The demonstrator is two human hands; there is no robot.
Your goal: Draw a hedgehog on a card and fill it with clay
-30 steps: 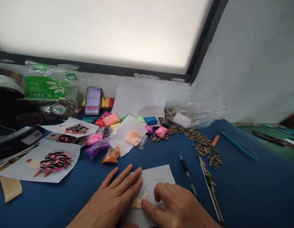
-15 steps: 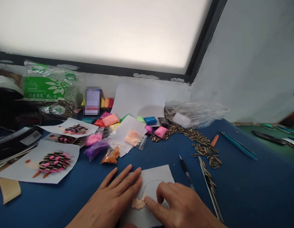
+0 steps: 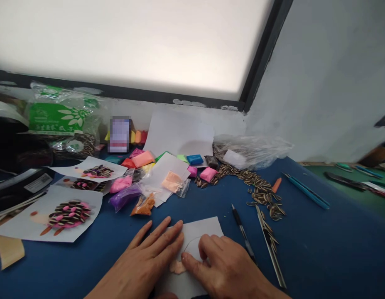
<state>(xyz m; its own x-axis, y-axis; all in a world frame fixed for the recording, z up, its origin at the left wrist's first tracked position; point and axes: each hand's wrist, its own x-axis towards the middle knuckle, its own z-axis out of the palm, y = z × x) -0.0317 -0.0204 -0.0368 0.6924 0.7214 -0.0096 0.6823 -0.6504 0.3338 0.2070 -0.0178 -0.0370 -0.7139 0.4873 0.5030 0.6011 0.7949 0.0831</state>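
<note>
A white sheet of paper [image 3: 207,226] with a curved pencil or pen outline lies at the front of the table. Peach modelling clay [image 3: 177,268] is spread thin on it, at the left end of the outline. My left hand [image 3: 155,253] rests flat on the paper's left side, fingers stretched out, beside the clay. My right hand [image 3: 223,265] has its fingers curled in with nothing visible in them. Its thumb presses at the clay's right edge and covers part of the clay and drawing.
Right of the paper lie a black pen [image 3: 242,228], metal tweezers [image 3: 270,249], sunflower seeds [image 3: 263,191] and blue tweezers [image 3: 307,191]. Behind are clay packets [image 3: 142,159] and an opened peach clay packet [image 3: 173,181]. Hedgehog pictures [image 3: 69,216] lie left, below a seed bag [image 3: 61,118].
My right thumb has shifted slightly left over the clay, and less of the clay shows. My left hand stays flat on the paper. The whole view has shifted a little.
</note>
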